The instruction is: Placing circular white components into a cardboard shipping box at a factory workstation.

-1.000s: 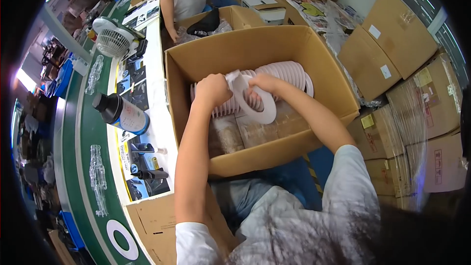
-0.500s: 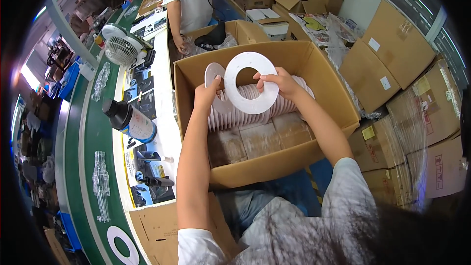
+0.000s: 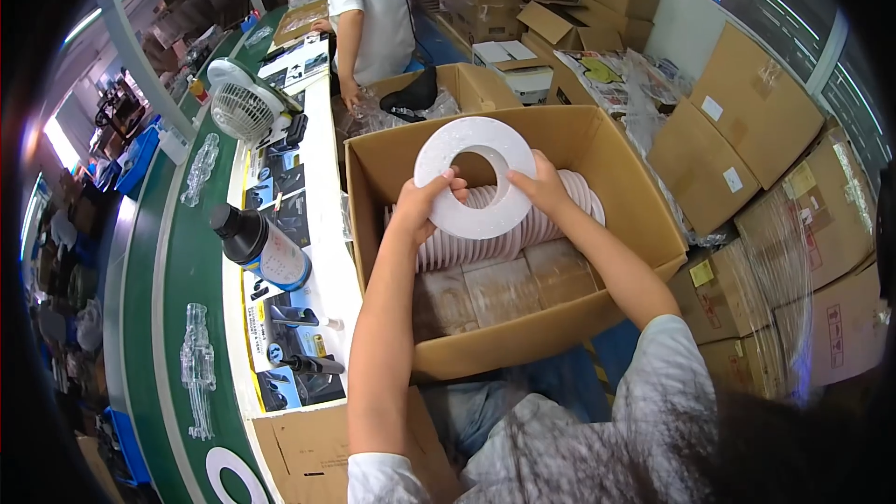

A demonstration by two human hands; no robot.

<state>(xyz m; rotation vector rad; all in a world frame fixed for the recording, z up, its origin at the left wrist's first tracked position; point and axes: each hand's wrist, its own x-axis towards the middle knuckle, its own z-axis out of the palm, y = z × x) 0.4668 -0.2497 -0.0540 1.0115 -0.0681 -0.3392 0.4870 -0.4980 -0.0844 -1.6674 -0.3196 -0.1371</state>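
Observation:
White flat rings (image 3: 457,137) are held up together over the box, overlapping almost face to face. My left hand (image 3: 427,202) grips their left side, thumb on the face and fingers through the hole. My right hand (image 3: 545,189) pinches the right side, its thumb on the rim. Below them, in an open cardboard box (image 3: 523,341), a long row of similar white rings (image 3: 583,194) stands on edge. Brown, plastic-wrapped blocks (image 3: 499,291) lie in the box beside that row.
At left runs a green conveyor belt (image 3: 168,383) with clear plastic pieces (image 3: 197,364) and another white ring (image 3: 222,469). A black-capped bottle (image 3: 261,247) and a small fan (image 3: 241,107) stand along the bench. A co-worker (image 3: 369,14) works ahead; stacked cartons (image 3: 775,145) rise at right.
The two rings, apart before in separate hands, now lie against each other between both hands. My view has shifted, so the box and bench appear lower and farther right.

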